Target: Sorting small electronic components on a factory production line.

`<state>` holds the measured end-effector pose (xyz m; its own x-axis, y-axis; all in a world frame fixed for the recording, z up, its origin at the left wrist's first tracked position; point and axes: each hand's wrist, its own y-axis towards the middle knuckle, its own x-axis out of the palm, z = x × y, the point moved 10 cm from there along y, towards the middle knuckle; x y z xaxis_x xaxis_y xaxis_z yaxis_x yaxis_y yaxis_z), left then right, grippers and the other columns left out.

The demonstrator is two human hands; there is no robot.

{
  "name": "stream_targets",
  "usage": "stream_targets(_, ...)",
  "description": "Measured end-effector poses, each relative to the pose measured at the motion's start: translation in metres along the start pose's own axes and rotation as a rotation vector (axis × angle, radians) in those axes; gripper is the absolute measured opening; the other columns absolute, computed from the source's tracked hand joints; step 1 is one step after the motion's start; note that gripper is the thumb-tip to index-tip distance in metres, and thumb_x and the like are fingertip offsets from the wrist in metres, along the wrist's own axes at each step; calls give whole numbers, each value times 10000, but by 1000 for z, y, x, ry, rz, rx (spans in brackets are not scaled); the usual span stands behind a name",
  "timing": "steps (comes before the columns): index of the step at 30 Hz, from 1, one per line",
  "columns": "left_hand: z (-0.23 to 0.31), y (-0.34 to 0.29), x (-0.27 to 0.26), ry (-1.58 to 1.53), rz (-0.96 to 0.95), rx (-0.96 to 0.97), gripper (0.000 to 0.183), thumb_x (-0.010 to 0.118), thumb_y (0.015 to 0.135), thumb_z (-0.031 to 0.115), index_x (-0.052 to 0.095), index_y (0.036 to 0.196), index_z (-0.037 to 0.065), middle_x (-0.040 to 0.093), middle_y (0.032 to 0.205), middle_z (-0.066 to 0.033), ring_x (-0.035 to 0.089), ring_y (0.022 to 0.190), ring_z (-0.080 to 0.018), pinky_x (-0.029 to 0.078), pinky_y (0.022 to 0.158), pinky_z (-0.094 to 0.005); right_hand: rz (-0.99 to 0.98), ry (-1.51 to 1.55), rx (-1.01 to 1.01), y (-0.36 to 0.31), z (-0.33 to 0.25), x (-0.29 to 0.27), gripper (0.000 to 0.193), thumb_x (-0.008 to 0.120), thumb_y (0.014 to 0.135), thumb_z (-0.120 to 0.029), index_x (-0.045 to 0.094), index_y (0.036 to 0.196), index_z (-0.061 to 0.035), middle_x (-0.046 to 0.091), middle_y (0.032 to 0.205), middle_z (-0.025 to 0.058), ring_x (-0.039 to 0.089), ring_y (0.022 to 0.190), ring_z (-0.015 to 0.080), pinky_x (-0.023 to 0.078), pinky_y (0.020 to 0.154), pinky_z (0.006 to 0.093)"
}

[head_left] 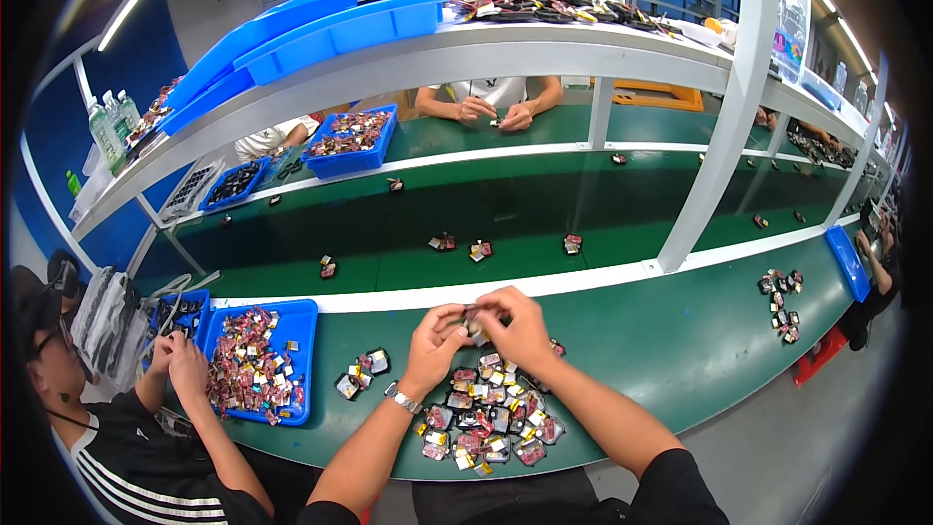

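Above the near edge of the green bench, my left hand (433, 342) and my right hand (520, 329) are raised close together. Between their fingertips is a small electronic unit (474, 325), dark-edged with a pale part showing; the fingers hide most of it. My left hand pinches it from the left, and my right fingers close on it from above and the right. Below my wrists lies a loose pile of similar units (496, 418), black casings with red circuit boards, silver cells and yellow tape. A few more units (362, 371) lie left of my left forearm.
To my left stands a blue tray (313, 369) heaped with red boards, beside a seated co-worker (107, 447). Beyond a white rail (408, 297), scattered units (480, 250) lie on a green belt (379, 267). A white post (719, 126) rises at right, near another group of units (780, 306).
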<state>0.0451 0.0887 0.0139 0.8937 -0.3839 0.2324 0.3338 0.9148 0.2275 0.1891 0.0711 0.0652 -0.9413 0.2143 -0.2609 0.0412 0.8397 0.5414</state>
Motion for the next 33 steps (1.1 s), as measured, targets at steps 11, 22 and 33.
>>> stream_targets(11,-6,6,-19,63,34,-3,257,531,916,0,511,1171,-30,632,1132,-173,658,952,-214,550,763,-305,139,-1007,253,93,110,-81,252,720,765,-204,682,947,-34,677,936,171,649,872,352,517,801,426)
stream_targets(22,-11,11,-18,26,7,-26,216,528,939,43,528,1141,-34,644,1079,-147,647,874,-168,536,726,-274,22,-1043,228,105,111,-3,510,755,743,-329,580,1031,55,656,950,219,650,916,348,521,813,434)
stream_targets(33,-24,-4,2,-140,-170,-336,325,461,1011,161,491,1279,-20,610,1112,-115,633,863,-136,564,743,-255,-427,-363,-146,-13,-48,24,487,763,721,-174,545,1130,-27,605,1064,143,572,1006,299,486,854,387)
